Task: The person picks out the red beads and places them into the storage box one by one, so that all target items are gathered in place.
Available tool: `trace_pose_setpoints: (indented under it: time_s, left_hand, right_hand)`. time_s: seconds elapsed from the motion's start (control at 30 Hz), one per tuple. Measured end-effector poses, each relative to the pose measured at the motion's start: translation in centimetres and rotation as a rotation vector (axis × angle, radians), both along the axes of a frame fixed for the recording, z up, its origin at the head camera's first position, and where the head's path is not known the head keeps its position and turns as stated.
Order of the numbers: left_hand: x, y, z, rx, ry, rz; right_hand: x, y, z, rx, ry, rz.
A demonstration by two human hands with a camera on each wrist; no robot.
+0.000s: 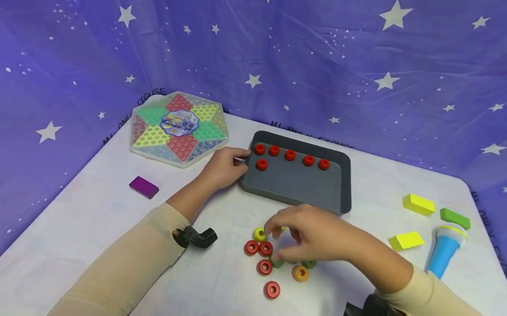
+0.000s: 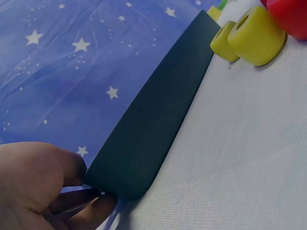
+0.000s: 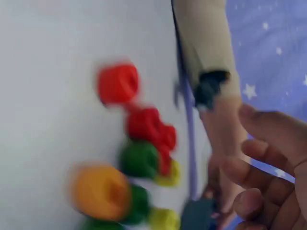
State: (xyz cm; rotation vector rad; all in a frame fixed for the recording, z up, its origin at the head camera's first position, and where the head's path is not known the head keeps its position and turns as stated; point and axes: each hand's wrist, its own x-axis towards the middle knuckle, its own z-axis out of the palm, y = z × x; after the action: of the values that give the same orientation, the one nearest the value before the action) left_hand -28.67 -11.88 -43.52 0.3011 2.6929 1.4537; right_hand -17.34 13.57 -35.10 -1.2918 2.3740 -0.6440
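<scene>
My left hand (image 1: 226, 169) grips the left wall of the grey tray (image 1: 300, 184), with thumb and fingers at its corner in the left wrist view. Several red rings (image 1: 289, 155) sit in the tray, mostly in a row along its far side. Over a loose group of rings on the table hovers my right hand (image 1: 313, 233), fingers spread and loosely bent, nothing between them. In that group are red rings (image 1: 272, 289), an orange ring (image 1: 300, 273), a yellow ring (image 1: 260, 234) and green rings (image 3: 139, 159), some partly hidden under the hand.
A star-patterned game board (image 1: 178, 126) lies at the back left, a purple block (image 1: 144, 187) in front of it. On the right are yellow blocks (image 1: 418, 204), a green block (image 1: 455, 218) and a blue toy microphone (image 1: 445, 252). A starry purple cloth (image 1: 296, 51) hangs behind the table.
</scene>
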Motion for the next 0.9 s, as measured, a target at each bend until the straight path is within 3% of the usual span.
trace_pose_setpoints:
  time_s: [0.13,0.27,0.47,0.57,0.7,0.9]
  left_hand:
    - [0.0,0.0,0.1,-0.001,-0.008,0.002]
    - [-0.1,0.0,0.1,-0.001,-0.01,0.001]
    - [-0.1,0.1,-0.2,0.001,-0.016,0.01]
    - [0.0,0.1,-0.2,0.008,-0.018,0.011]
    - [0.1,0.1,-0.2,0.017,-0.013,0.008]
    - [-0.1,0.0,-0.4,0.008,-0.007,0.007]
  right_hand:
    - [3.5,0.8,-1.9,0.076,0.055,0.022]
    - [5.8,1.2,-3.5,0.148,0.202,0.058]
    - [7.0,1.0,-5.0,0.136,0.42,0.115]
    - [7.1,0.9,-5.4,0.115,0.467,0.136]
    - [7.1,0.8,-5.4,0.126,0.455,0.138]
    - [6.0,1.1,-3.6,0.116,0.256,0.112]
